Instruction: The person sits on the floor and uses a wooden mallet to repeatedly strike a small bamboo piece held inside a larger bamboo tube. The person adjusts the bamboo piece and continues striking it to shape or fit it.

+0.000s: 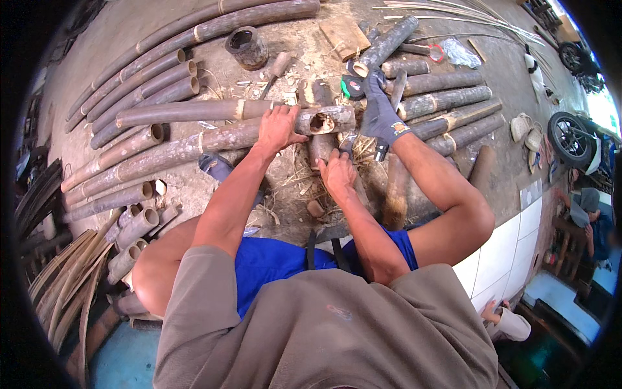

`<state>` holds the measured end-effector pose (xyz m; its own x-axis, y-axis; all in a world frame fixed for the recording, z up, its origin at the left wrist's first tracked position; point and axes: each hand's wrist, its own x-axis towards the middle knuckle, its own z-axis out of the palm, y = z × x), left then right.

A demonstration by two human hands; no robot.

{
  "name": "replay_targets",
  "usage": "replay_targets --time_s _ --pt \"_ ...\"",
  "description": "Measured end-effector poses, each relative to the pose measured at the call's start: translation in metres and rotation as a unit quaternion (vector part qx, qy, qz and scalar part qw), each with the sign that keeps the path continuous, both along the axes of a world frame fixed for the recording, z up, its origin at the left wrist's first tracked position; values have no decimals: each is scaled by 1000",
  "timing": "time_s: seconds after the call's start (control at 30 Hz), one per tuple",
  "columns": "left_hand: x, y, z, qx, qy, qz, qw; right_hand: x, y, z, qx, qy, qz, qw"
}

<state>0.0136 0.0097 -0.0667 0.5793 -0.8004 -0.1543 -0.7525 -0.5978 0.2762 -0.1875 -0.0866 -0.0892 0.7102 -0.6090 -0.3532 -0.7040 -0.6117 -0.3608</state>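
A long bamboo pole point(228, 135) runs from the left to the middle, with a rough hole cut into its side near the right end. My left hand point(278, 128) grips this pole from above, its fingertips reaching a second, thinner bamboo pole point(194, 111) lying alongside. Under the holed end, crosswise, lies a short bamboo piece point(321, 150). My right hand point(338, 174) is closed at its near end, fingers curled; the palm side is hidden. My sock-covered right foot point(382, 110) rests beside the pole's right end.
Bamboo poles point(447, 100) lie left and right, with split strips point(71, 279) at lower left. A bamboo cup point(247, 48), a wooden-handled tool point(276, 72), a green-black tape measure point(352, 87) and a wooden block point(344, 37) sit beyond. A motorbike wheel point(570, 139) stands right.
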Motion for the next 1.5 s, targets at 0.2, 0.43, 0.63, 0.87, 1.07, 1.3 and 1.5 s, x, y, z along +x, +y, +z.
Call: replay_targets --time_s 0.2,0.43,0.63,0.87,1.07,1.3,1.5 --pt "6 5 -1 8 59 -37 998 -6 3 -1 26 32 9 999" --pt "-6 8 10 54 50 -36 997 -18 4 -7 40 28 13 999" --pt "-4 6 11 2 91 -20 996 -8 -21 13 60 32 60 996" --pt "53 -15 -34 -222 22 188 956 -20 -100 223 224 -156 -35 961" --pt "119 -43 -79 -129 5 284 950 -159 -199 312 45 -481 -301 822" --pt "110 -67 -48 -146 128 324 926 -208 -206 161 156 -122 -365 910" --pt "124 -46 -2 -620 154 419 646 -166 -164 132 193 -124 -302 925"
